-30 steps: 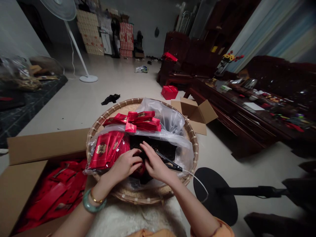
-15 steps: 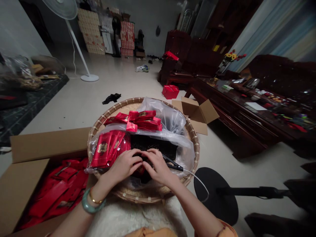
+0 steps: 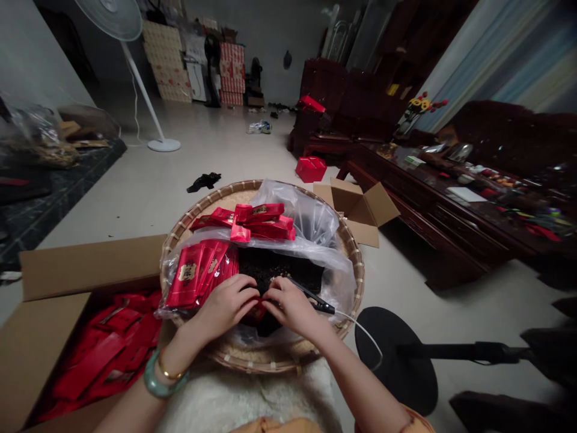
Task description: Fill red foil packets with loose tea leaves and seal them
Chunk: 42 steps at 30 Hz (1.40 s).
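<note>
Over a round woven bamboo tray [image 3: 250,365], my left hand [image 3: 225,304] and my right hand [image 3: 291,305] meet with curled fingers. Between them, pinched at its upper edge, is a small red packet [image 3: 256,314], mostly covered by the fingers. Just beyond lies a heap of dark, loose, leaf-like bits [image 3: 265,264] on clear plastic sheeting [image 3: 336,273]. A black two-armed tool [image 3: 323,305] with a white cord rests by my right hand. Left of my left hand, flat red packets [image 3: 192,273] overlap in a row; filled-looking red packets [image 3: 265,222] are piled at the tray's far side.
An open cardboard box [image 3: 94,261] of red packets [image 3: 108,349] stands at the left. Another open carton [image 3: 360,207] and a red box [image 3: 311,169] sit beyond the tray. At the right are a black round base [image 3: 392,355] and a dark wooden table [image 3: 433,204].
My fingertips have drawn slightly apart and the right hand has shifted a little right, so more red of the packet shows between them. The tray's contents look unchanged.
</note>
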### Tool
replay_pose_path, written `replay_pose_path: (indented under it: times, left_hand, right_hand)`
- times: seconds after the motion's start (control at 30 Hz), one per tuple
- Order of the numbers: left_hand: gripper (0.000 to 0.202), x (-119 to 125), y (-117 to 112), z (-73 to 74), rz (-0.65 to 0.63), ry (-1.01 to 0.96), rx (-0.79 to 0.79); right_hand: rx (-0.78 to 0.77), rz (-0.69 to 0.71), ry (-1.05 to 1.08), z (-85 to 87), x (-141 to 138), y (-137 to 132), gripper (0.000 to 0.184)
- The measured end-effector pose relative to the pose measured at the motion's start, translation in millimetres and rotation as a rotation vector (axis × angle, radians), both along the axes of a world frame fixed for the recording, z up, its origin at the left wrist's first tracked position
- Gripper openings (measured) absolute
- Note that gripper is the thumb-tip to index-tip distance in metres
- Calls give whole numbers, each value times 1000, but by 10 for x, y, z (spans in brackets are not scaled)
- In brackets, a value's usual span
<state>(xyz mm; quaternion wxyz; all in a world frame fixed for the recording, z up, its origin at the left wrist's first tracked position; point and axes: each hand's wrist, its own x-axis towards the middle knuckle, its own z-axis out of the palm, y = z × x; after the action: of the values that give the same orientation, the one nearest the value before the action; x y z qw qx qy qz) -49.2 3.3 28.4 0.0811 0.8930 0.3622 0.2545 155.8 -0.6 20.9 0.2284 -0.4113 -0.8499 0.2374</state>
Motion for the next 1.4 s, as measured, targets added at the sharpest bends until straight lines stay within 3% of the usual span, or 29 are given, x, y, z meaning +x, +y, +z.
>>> replay_pose_path:
  times: [0.2, 0.53, 0.83, 1.03, 1.23, 1.4]
  left_hand:
    - [15, -17, -23, 66, -95, 112, 128]
    - [16, -26, -18, 61, -184, 93, -11]
    - [12, -14, -51, -77, -174, -27, 187]
    - [13, -14, -98, -116, -175, -59, 28]
    - [44, -11, -116, -288, 36, -282, -245]
    - [19, 65, -47, -381, 72, -312, -483]
  right_hand:
    - [-11, 13, 48, -21, 61, -1, 16]
    - [-95, 3, 114, 123, 59, -33, 12]
    - [-36, -73, -254, 253, 84, -75, 22]
    - [4, 29, -408, 265, -29, -129, 22]
    - [-20, 56, -430, 192, -51, -91, 25]
    - [-82, 46, -422, 216, 11, -17, 23]
